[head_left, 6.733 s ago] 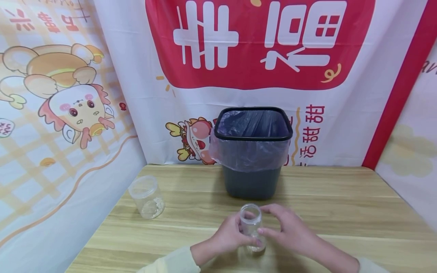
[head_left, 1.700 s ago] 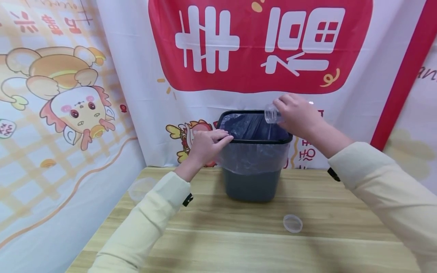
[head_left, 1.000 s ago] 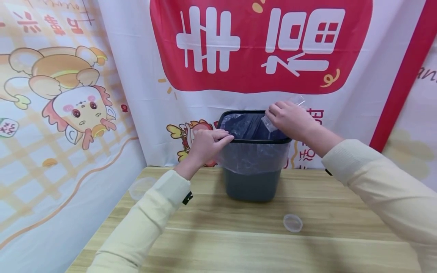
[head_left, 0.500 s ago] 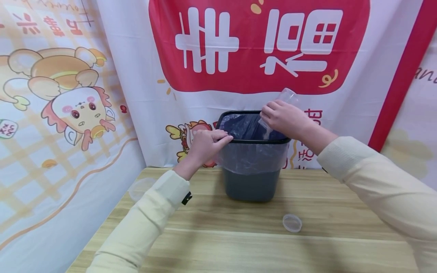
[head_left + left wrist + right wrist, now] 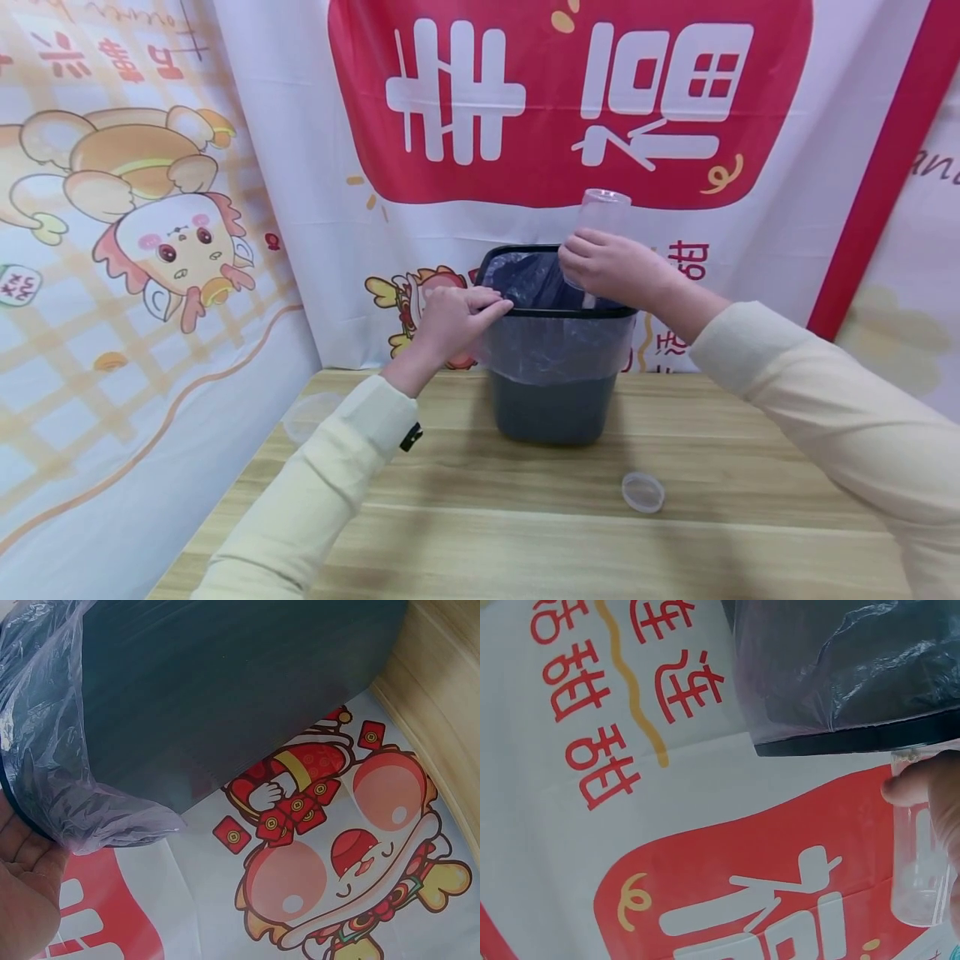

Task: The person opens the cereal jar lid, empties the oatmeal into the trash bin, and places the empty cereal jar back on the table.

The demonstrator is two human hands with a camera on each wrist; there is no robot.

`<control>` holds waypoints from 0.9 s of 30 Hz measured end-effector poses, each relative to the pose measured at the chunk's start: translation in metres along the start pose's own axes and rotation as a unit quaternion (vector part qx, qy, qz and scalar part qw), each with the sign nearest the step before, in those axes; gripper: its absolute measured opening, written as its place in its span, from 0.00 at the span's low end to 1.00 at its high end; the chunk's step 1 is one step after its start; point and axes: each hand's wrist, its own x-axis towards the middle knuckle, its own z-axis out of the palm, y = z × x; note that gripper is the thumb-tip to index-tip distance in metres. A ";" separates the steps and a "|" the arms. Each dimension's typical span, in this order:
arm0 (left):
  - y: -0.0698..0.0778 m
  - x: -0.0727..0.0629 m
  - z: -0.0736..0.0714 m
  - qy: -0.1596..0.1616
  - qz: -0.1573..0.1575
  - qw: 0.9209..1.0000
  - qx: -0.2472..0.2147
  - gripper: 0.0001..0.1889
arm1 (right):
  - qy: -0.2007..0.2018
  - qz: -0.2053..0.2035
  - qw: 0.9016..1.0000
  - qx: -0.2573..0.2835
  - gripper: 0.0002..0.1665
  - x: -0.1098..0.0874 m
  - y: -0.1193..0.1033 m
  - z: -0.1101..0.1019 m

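Observation:
My right hand grips a clear plastic jar and holds it upside down, mouth low over the trash can. In the right wrist view the jar stands with its base away from the black rim, its mouth end right by that rim. A thin, see-through bag lines the dark can and folds down over the outside. My left hand holds the can's near left rim; the left wrist view has its fingers at the rim and bag edge.
A round clear lid lies on the wooden table, right of the can. At the back left stands a wider clear jar, partly hidden by my left sleeve. Printed cloths hang close behind the can and on both sides.
Earlier both hands were at the upright jar on the table. Since then the jar went over the can and tipped from sideways to upside down, shifting slightly left. The left hand stays on the rim.

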 end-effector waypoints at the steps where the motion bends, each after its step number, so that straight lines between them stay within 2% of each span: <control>1: 0.000 0.000 0.000 0.001 0.002 1.000 0.000 0.10 | 0.003 -0.004 1.000 -0.005 0.37 0.000 -0.001 0.000; 9: -0.001 0.000 0.001 0.008 0.014 1.000 0.000 0.09 | 0.019 -0.018 1.000 -0.007 0.38 0.002 -0.005 0.005; 23: -0.003 0.000 0.001 0.003 0.004 1.000 -0.003 0.10 | -0.028 -0.029 0.999 -0.012 0.43 0.003 -0.001 0.009; 27: -0.002 0.000 0.001 0.001 0.000 1.000 -0.004 0.10 | -0.025 -0.034 0.999 -0.014 0.43 0.002 -0.002 0.011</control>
